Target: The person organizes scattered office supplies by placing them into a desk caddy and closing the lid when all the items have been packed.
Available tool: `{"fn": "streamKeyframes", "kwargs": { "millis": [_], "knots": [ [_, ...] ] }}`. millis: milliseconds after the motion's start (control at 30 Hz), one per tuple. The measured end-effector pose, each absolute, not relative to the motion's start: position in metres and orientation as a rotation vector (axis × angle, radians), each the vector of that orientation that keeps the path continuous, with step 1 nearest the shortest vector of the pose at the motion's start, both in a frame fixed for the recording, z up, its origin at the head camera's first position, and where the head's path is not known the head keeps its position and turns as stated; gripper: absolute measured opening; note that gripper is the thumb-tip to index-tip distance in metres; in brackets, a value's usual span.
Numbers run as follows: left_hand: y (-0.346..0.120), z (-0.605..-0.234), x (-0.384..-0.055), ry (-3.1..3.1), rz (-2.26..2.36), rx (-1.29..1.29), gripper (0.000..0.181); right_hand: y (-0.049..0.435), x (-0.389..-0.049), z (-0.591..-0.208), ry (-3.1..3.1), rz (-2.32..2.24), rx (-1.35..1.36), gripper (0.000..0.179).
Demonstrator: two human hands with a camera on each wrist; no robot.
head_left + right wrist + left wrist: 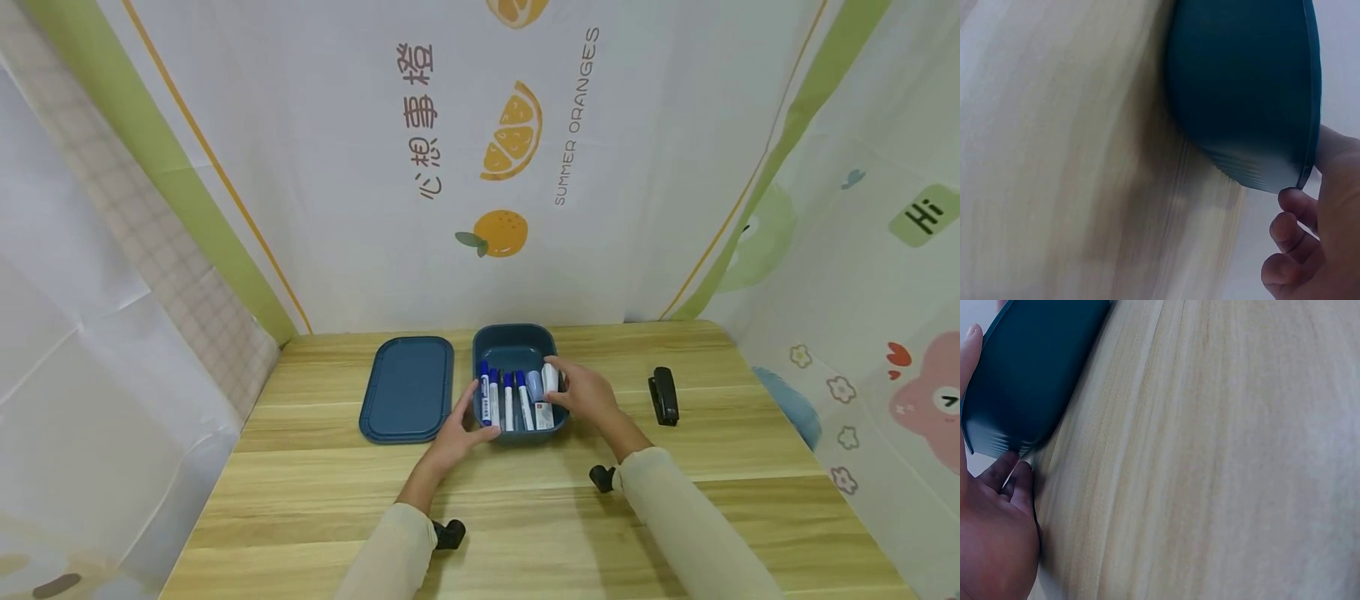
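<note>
A dark blue plastic box (514,336) stands uncovered on the table, with several blue-capped markers (508,402) lying side by side in it. My left hand (452,439) holds the box at its near left corner, thumb at the front rim and fingers along the side. Over the right side of the box, my right hand (588,390) pinches a small white rounded item (550,379) between thumb and index finger. Its other fingers (1285,230) curl outside the rim. Beside the white item lie a grey-blue rounded object (534,386) and a small white box (543,415).
The matching blue lid (408,389) lies flat to the left of the box. On the right side of the wooden table (525,517) sits a black stapler (663,396). Printed curtains (337,167) hang behind the table and along both sides.
</note>
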State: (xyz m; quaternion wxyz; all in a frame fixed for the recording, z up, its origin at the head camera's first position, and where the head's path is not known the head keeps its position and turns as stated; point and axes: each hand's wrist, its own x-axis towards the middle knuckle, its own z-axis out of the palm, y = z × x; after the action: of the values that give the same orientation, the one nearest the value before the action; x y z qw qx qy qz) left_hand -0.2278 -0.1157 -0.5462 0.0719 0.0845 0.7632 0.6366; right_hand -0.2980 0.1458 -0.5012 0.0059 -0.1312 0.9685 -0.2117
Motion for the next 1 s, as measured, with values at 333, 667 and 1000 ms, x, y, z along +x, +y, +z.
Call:
{"fn": "streamKeyframes", "kwargs": {
  "millis": [333, 667, 1000],
  "knots": [
    [-0.1154, -0.5470, -0.2291, 2.281, 1.919, 0.273, 0.093, 0.1429, -0.2978, -0.4963, 3.003, -0.631, -0.373, 0.069],
    [-0.1148, -0.5462, -0.2303, 2.279, 1.925, 0.294, 0.095, 0.1402, -0.2993, -0.4947, 2.990, -0.630, -0.346, 0.064],
    [-0.1171, -0.5420, -0.2304, 2.248, 1.917, 0.301, 0.095, 0.1440, -0.2959, -0.5021, 2.992, -0.705, -0.384, 0.064]
  ]
}}
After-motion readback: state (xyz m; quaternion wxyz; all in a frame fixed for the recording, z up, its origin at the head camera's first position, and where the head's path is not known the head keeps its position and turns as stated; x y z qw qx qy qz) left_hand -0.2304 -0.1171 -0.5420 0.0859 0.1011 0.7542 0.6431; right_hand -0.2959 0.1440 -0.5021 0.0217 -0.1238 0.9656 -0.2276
